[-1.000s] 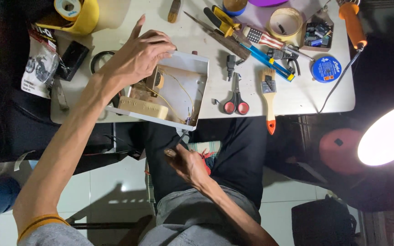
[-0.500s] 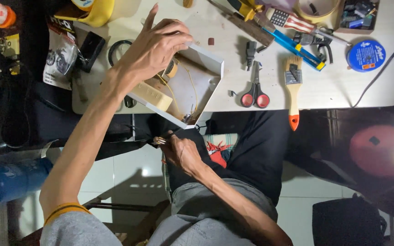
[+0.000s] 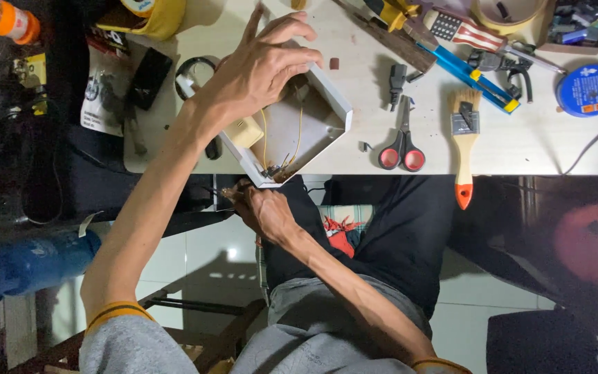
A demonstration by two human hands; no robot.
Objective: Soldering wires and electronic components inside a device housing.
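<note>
at the far left a bottle with an orange cap [image 3: 10, 21] lies at the top corner, and a blue cylinder [image 3: 39, 257] sits low beside the floor tiles. next comes a flat printed packet [image 3: 102, 97], pale with dark marks, lying at the white table [image 3: 534, 145]'s left end, with a yellow tape roll [image 3: 150, 14] above it. the left hand [image 3: 261, 66] rests on the open white box [image 3: 327, 97], fingers spread and curled over its upper rim, gripping it; the box sits tilted, one corner jutting past the table's near edge, thin yellow wires [image 3: 297, 135] inside. just below that corner the right hand [image 3: 264, 211] is closed about a thin dark tool, too small to name, close to the wires' ends. to the right lie red-handled scissors [image 3: 401, 142], then a paintbrush [image 3: 464, 138] whose orange tip overhangs the edge. a round blue tin [image 3: 590, 90] sits far right, bare tabletop around it.
</note>
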